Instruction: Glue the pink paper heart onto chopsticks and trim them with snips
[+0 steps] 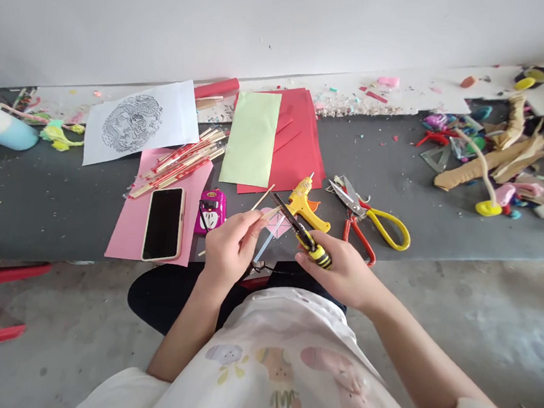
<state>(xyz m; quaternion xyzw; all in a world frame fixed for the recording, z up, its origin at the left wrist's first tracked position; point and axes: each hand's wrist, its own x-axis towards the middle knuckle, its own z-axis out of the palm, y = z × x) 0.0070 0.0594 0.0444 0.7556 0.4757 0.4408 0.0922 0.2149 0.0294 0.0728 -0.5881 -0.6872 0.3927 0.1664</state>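
Observation:
My left hand (230, 251) is closed around a thin wooden stick (263, 197) that slants up to the right. My right hand (342, 274) grips black-and-yellow pliers (304, 234), whose dark jaws meet the stick near its middle. Both hands hover over the near edge of a dark grey mat (47, 198). A yellow glue gun (304, 204) lies just behind the pliers. A small pink paper piece (274, 221) lies under the stick.
On the mat lie a phone (164, 223) on pink paper (124, 233), a bundle of sticks (178, 162), a magenta toy (212, 210), red and green sheets (253, 136), red pliers and yellow-handled scissors (372, 225), and a printed drawing (136, 122). Craft scraps (498, 158) pile up at right.

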